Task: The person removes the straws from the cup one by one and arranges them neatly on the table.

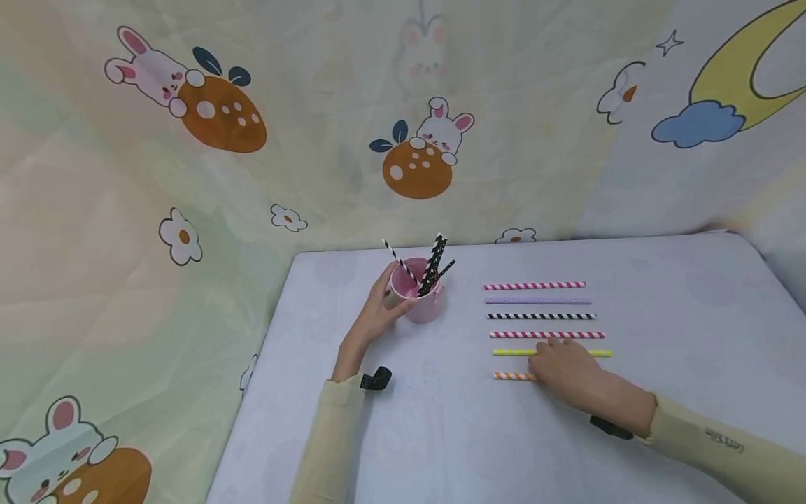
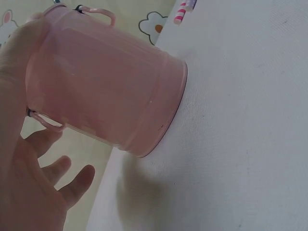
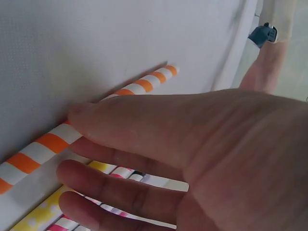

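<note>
My left hand (image 1: 378, 313) holds a small pink metal bucket (image 1: 427, 310) at its left side, thumb near the rim. Side handles show on the bucket (image 2: 108, 82) in the left wrist view, and its base meets the table. Several black-and-white paper straws (image 1: 431, 266) lean inside it. To the right, my right hand (image 1: 569, 374) reaches down over the front of a row of straws. Its thumb and index finger pinch an orange-and-white striped straw (image 3: 38, 147) lying on the table; the other fingers spread above a yellow dotted straw (image 3: 36, 216).
Behind the orange one, straws lie roughly parallel: yellow (image 1: 511, 353), red-striped (image 1: 544, 335), black-striped (image 1: 541, 316), lilac dotted (image 1: 538, 301) and pink-striped (image 1: 534, 285). A white cloth covers the table (image 1: 441, 434). A printed curtain (image 1: 327, 154) hangs behind and at the left.
</note>
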`<state>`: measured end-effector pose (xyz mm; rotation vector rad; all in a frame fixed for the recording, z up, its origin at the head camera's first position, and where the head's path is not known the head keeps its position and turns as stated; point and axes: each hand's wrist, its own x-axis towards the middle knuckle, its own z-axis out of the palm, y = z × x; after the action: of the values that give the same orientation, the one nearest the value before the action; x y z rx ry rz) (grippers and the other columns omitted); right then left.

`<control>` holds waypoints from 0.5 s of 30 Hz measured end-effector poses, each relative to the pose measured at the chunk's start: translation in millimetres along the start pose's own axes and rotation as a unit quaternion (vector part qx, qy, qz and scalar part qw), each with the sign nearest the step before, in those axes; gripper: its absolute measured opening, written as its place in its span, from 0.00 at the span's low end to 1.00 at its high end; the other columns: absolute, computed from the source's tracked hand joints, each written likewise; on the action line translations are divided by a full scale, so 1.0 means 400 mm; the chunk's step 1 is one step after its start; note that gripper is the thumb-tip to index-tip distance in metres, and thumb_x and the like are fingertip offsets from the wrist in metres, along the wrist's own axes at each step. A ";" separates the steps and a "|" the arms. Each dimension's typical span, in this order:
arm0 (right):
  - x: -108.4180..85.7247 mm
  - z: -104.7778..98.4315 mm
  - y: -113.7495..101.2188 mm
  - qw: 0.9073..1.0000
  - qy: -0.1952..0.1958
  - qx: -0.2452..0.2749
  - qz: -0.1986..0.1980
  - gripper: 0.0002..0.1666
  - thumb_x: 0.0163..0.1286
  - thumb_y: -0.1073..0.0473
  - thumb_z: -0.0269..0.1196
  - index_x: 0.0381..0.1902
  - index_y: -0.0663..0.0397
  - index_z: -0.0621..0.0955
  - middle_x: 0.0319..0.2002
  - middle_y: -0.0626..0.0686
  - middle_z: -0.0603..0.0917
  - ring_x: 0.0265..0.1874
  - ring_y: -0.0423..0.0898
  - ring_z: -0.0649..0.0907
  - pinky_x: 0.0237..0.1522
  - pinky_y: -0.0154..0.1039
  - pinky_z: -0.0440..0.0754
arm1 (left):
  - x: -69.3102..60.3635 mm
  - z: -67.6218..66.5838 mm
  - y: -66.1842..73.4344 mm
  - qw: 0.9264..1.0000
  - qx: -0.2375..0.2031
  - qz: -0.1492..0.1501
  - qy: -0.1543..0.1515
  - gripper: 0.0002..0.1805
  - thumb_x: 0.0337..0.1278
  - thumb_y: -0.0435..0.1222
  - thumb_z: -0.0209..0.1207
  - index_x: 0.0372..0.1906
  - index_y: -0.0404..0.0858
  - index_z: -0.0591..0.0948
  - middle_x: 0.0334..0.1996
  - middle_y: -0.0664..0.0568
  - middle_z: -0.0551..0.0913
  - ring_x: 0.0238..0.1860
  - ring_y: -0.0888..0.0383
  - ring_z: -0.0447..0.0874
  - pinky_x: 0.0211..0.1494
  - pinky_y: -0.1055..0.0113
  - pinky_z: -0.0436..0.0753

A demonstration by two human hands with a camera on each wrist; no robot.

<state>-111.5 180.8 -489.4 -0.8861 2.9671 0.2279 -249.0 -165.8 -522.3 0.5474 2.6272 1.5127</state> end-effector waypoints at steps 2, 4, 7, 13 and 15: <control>-0.002 0.000 0.001 1.000 -0.004 0.005 0.005 0.10 0.55 0.64 0.74 0.23 0.49 0.81 0.26 0.51 0.78 0.28 0.48 0.75 0.31 0.45 0.78 | -0.002 -0.001 0.001 1.000 0.003 -0.004 0.000 0.50 0.57 0.58 0.64 0.80 0.55 0.53 0.79 0.53 0.57 0.80 0.51 0.53 0.76 0.41 0.64; -0.002 -0.001 0.001 1.000 -0.008 0.007 0.010 0.09 0.55 0.64 0.74 0.25 0.48 0.82 0.26 0.51 0.78 0.28 0.48 0.75 0.31 0.45 0.78 | -0.004 -0.001 0.001 1.000 0.004 -0.008 0.000 0.50 0.57 0.60 0.64 0.80 0.56 0.53 0.79 0.53 0.57 0.80 0.50 0.53 0.76 0.41 0.64; -0.003 -0.001 0.000 1.000 -0.007 0.012 0.012 0.10 0.55 0.64 0.74 0.24 0.48 0.82 0.27 0.50 0.79 0.28 0.48 0.75 0.31 0.45 0.78 | -0.006 -0.002 0.001 1.000 0.005 -0.013 0.000 0.50 0.56 0.60 0.64 0.80 0.56 0.53 0.79 0.54 0.56 0.80 0.50 0.52 0.76 0.42 0.64; -0.004 0.004 0.002 1.000 -0.009 0.014 0.016 0.09 0.55 0.64 0.73 0.25 0.47 0.82 0.27 0.50 0.78 0.29 0.48 0.76 0.31 0.45 0.78 | -0.005 -0.003 0.003 1.000 0.007 -0.011 -0.002 0.49 0.57 0.58 0.64 0.80 0.57 0.53 0.79 0.54 0.57 0.80 0.51 0.53 0.76 0.43 0.65; -0.003 0.004 0.003 1.000 -0.015 0.015 0.019 0.09 0.56 0.63 0.73 0.26 0.47 0.83 0.27 0.50 0.79 0.29 0.48 0.76 0.31 0.45 0.78 | -0.005 -0.004 0.004 1.000 0.009 -0.008 -0.002 0.49 0.57 0.58 0.64 0.80 0.57 0.53 0.79 0.54 0.57 0.80 0.51 0.53 0.76 0.42 0.65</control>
<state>-111.1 182.6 -490.7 -0.8163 2.9539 0.1946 -247.0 -167.0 -520.5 0.5279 2.6387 1.4828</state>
